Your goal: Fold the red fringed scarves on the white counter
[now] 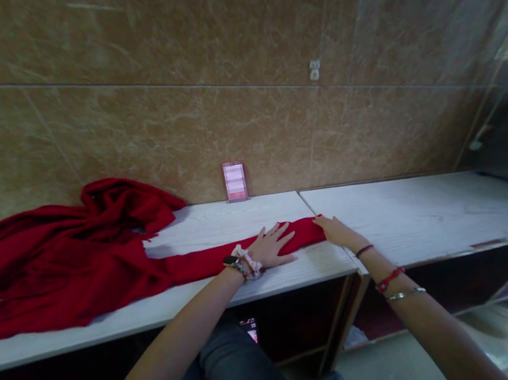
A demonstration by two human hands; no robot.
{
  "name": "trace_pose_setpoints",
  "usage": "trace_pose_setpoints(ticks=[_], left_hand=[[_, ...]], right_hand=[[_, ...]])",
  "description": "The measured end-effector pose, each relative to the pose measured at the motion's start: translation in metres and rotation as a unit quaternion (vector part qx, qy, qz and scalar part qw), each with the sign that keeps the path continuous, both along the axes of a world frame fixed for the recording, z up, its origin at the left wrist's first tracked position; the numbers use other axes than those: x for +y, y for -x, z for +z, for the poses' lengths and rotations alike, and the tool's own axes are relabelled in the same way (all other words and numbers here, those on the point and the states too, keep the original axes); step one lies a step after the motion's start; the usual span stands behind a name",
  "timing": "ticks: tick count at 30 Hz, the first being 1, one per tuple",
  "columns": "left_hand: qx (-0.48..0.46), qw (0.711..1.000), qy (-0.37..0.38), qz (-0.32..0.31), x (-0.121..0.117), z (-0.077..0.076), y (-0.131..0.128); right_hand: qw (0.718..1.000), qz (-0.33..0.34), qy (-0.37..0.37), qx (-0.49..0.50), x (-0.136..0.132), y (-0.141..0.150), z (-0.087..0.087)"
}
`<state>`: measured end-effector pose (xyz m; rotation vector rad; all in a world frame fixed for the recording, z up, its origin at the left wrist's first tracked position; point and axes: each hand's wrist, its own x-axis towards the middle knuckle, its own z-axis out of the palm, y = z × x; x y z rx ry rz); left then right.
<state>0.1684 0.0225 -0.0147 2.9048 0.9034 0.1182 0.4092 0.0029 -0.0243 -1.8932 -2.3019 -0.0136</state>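
A red fringed scarf (203, 263) runs as a long, narrow, flat strip along the white wood-grain counter (436, 217). Toward the left it meets a large loose heap of red cloth (115, 267) with tassels; whether both are one piece I cannot tell. My left hand (269, 248) lies flat on the strip, fingers spread, pressing near its right end. At that right end, my right hand (337, 232) pinches the scarf's edge between thumb and fingers. Part of the strip is hidden beneath my left hand and wrist.
A phone-like item with a blurred screen (235, 182) leans upright against the brown tiled wall (175, 132). A seam crosses the counter near my right hand. Open dark shelves (424, 291) lie below the counter, and my legs (242, 375) are under its front edge.
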Motion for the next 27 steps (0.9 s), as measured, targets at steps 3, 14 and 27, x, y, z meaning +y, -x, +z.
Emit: trace_pose_setpoints(ticks=[3, 14, 27], left_hand=[[-0.001, 1.0, -0.018, 0.02, -0.005, 0.003, 0.03], [0.018, 0.983, -0.047, 0.176, -0.003, -0.013, 0.103], [-0.004, 0.966, -0.066, 0.25, 0.002, -0.019, 0.121]], right_hand=[[0.999, -0.02, -0.045, 0.0, 0.005, 0.009, 0.012], [0.994, -0.031, -0.087, -0.055, -0.003, 0.069, -0.011], [0.982, 0.093, -0.165, 0.011, -0.001, 0.129, -0.007]])
